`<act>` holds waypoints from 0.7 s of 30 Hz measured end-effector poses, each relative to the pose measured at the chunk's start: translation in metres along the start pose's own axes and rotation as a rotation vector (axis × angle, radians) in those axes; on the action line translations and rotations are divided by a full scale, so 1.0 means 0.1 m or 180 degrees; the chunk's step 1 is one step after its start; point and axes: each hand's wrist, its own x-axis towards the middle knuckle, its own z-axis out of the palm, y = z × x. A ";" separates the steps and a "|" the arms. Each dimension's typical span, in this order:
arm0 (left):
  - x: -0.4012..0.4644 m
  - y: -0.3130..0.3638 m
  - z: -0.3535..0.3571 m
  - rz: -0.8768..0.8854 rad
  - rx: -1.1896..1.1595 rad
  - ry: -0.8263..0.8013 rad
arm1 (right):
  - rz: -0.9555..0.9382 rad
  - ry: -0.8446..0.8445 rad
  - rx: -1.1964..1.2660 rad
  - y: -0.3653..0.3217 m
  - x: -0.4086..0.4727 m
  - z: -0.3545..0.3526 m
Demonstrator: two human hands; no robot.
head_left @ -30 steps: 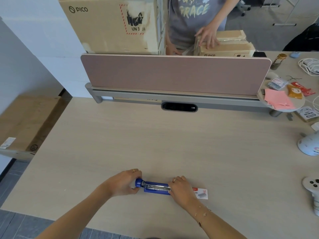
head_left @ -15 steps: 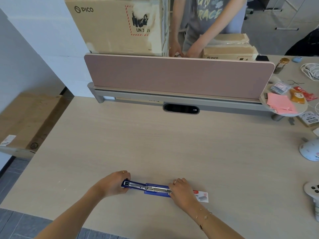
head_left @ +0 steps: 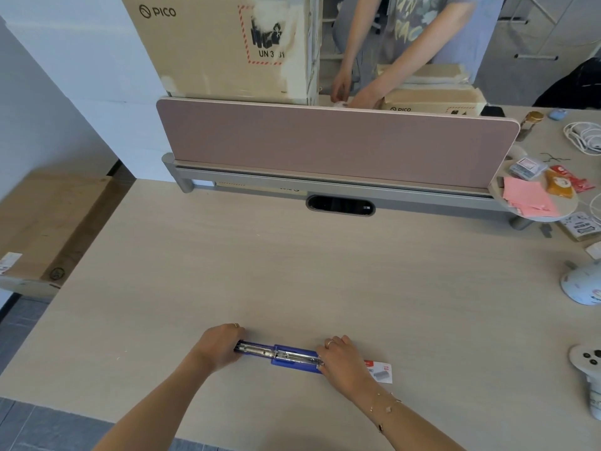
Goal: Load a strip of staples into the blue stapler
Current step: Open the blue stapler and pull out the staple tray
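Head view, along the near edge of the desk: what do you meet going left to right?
left hand → blue stapler, opened out flat → right hand → small staple box → white controller at the desk's right edge.

both forearms reach forward, converging low. the left hand (head_left: 220, 348) is curled, knuckles up; the right hand (head_left: 341, 359) is palm down, fingers (head_left: 335, 342) bent, a bracelet at the wrist.
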 end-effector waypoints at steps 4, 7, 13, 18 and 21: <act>0.04 0.00 0.10 -0.0072 0.0011 0.0082 | -0.0171 0.0037 -0.0097 -0.02 0.02 -0.04; 0.05 0.00 0.12 -0.0036 -0.0024 0.0177 | -0.0157 0.0111 -0.0080 -0.01 0.01 -0.05; 0.03 0.02 0.12 -0.0003 0.0068 0.0159 | -0.0045 0.0218 0.0042 0.05 0.01 0.00; -0.01 0.04 0.10 0.0308 -0.0006 0.0211 | -0.0079 0.0238 0.0217 0.09 -0.02 -0.03; 0.01 0.16 0.05 0.0574 -0.0065 0.0276 | 0.0042 0.0220 0.0351 0.26 -0.08 -0.02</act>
